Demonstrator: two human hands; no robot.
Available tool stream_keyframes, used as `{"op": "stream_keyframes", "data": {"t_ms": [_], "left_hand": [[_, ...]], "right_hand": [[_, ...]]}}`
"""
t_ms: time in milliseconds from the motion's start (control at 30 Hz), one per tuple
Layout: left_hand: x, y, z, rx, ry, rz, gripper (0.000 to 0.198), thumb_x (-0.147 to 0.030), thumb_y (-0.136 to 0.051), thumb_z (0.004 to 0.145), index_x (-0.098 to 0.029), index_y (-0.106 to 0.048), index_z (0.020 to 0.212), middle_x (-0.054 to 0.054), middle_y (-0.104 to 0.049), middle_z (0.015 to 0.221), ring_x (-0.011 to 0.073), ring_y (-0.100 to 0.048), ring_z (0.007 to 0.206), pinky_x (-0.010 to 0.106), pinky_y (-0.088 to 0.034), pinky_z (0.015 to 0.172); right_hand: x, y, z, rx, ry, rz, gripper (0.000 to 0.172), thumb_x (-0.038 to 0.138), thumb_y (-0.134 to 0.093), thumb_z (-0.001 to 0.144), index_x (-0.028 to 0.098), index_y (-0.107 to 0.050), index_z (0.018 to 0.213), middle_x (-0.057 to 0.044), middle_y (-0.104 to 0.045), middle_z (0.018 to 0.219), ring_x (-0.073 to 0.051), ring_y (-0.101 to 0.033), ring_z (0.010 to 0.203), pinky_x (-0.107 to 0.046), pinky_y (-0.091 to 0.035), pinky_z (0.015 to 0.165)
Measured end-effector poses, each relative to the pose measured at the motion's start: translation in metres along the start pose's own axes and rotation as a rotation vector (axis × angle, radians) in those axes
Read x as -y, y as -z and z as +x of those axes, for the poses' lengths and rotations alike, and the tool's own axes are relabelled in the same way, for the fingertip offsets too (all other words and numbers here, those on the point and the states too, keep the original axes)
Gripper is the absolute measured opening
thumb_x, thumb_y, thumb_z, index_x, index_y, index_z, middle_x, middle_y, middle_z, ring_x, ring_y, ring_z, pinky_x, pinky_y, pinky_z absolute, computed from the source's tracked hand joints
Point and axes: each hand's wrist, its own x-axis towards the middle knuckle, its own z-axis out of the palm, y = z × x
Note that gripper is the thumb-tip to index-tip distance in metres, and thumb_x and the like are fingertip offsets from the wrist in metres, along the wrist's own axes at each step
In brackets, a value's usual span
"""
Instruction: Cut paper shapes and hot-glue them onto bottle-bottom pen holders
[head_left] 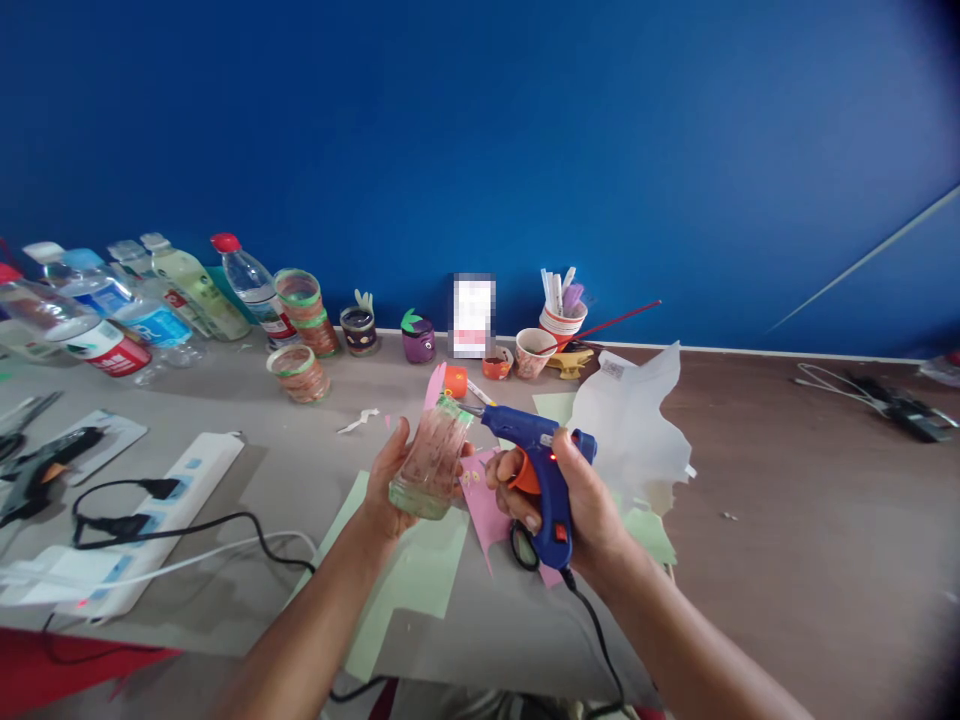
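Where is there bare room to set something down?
Widest: the brown tabletop at right, between the crumpled translucent white sheet and the long black object, bar a tiny pale scrap. Smaller: the grey tabletop between the white power strip and the pale green paper. Crowded: back left, with capped plastic bottles, and around left hand and right hand.

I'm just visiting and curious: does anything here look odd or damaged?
The white sheet beyond the blue glue gun has ragged edges, as if torn or roughly cut. A pixelated patch hides something by the blue wall.

glue gun: blue, orange trigger | container: streaked pink-brown, green ends | wall: blue
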Motion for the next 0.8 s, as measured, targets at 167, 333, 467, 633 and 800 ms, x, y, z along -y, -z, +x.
{"op": "stream_keyframes", "data": {"t_ms": [167, 333, 467, 633, 800], "left_hand": [[-0.001, -0.003, -0.001, 0.014, -0.002, -0.008, 0.061, -0.065, -0.037, 0.088, -0.014, -0.067, 0.105, 0.013, -0.072, 0.102, 0.02, -0.069, 0.073, 0.031, -0.054, 0.061], [0.001, -0.008, 0.001, -0.081, -0.15, 0.061, 0.05, -0.058, -0.052, 0.085, -0.015, -0.068, 0.103, 0.01, -0.074, 0.092, 0.0201, -0.07, 0.073, 0.033, -0.057, 0.068], [0.006, -0.007, 0.006, -0.258, -0.313, 0.159, 0.041, -0.05, -0.066, 0.078, -0.015, -0.068, 0.101, 0.006, -0.074, 0.089, 0.0181, -0.069, 0.076, 0.029, -0.056, 0.07], [0.008, -0.008, 0.007, -0.369, -0.404, 0.175, 0.037, -0.044, -0.07, 0.075, -0.016, -0.068, 0.098, 0.006, -0.073, 0.09, 0.0183, -0.069, 0.079, 0.029, -0.055, 0.072], [0.006, -0.011, 0.007, -0.43, -0.406, 0.167, 0.032, -0.04, -0.07, 0.074, -0.016, -0.067, 0.095, 0.005, -0.073, 0.086, 0.0183, -0.069, 0.075, 0.03, -0.053, 0.071]], "right_hand": [[-0.001, -0.001, -0.002, -0.006, 0.003, 0.03, 0.062, 0.074, -0.05, 0.077, 0.015, -0.068, 0.073, 0.001, -0.049, 0.048, -0.009, -0.032, 0.042, -0.022, -0.019, 0.041], [-0.004, 0.004, -0.005, -0.036, 0.011, 0.032, 0.061, 0.075, -0.051, 0.076, 0.016, -0.068, 0.074, 0.0, -0.051, 0.051, -0.01, -0.036, 0.043, -0.021, -0.021, 0.04], [-0.008, 0.014, -0.009, -0.099, 0.014, 0.034, 0.052, 0.068, -0.06, 0.076, 0.016, -0.068, 0.079, -0.003, -0.059, 0.064, -0.01, -0.039, 0.045, -0.022, -0.028, 0.043], [-0.01, 0.025, -0.012, -0.135, -0.056, 0.087, 0.052, 0.067, -0.058, 0.077, 0.016, -0.068, 0.08, -0.007, -0.065, 0.077, -0.01, -0.04, 0.046, -0.022, -0.027, 0.043], [-0.009, 0.031, -0.015, -0.169, -0.086, 0.086, 0.048, 0.063, -0.061, 0.076, 0.016, -0.069, 0.081, -0.008, -0.067, 0.084, -0.01, -0.041, 0.048, -0.023, -0.031, 0.046]]}}
